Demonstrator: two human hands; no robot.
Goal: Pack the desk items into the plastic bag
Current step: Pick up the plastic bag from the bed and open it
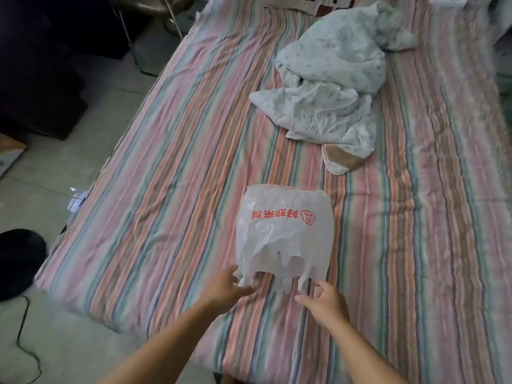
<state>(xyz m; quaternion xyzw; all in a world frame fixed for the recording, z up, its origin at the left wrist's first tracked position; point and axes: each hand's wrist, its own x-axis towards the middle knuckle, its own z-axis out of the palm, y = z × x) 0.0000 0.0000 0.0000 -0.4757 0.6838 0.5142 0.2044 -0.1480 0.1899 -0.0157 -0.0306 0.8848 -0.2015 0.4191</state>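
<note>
At the plastic bag (284, 234) handles, my left hand (224, 286) touches loosely, right hand (324, 300) pinches one; next, spread the mouth.

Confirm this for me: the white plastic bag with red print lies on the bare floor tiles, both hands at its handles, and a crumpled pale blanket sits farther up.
One thing is off. The white plastic bag with red print lies on the striped bed sheet, not on floor tiles, as the head view shows. The left hand and right hand are at its handles, and the crumpled pale blanket sits farther up.
</note>
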